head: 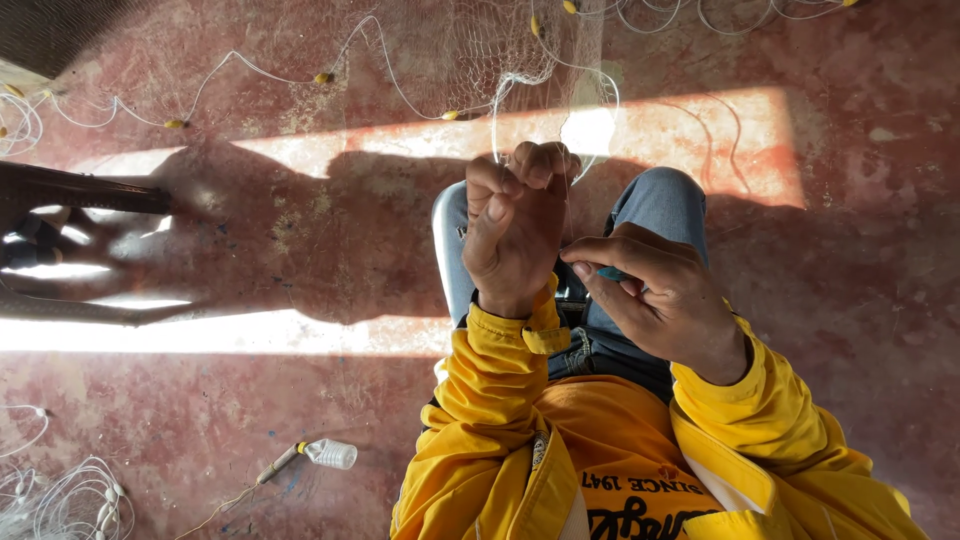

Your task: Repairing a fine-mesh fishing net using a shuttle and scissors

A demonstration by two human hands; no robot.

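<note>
A worn red floor fills the view, crossed by two bright bands of sunlight with deep shadow between them. A small clear plastic bottle lies on its side low on the floor, just beside a thin stick-like tool, and a loose pile of white cord with pale floats sits in the bottom left corner. Dark chair parts reach in from the left edge, and a yellow jacket over blue jeans shows below.
</note>
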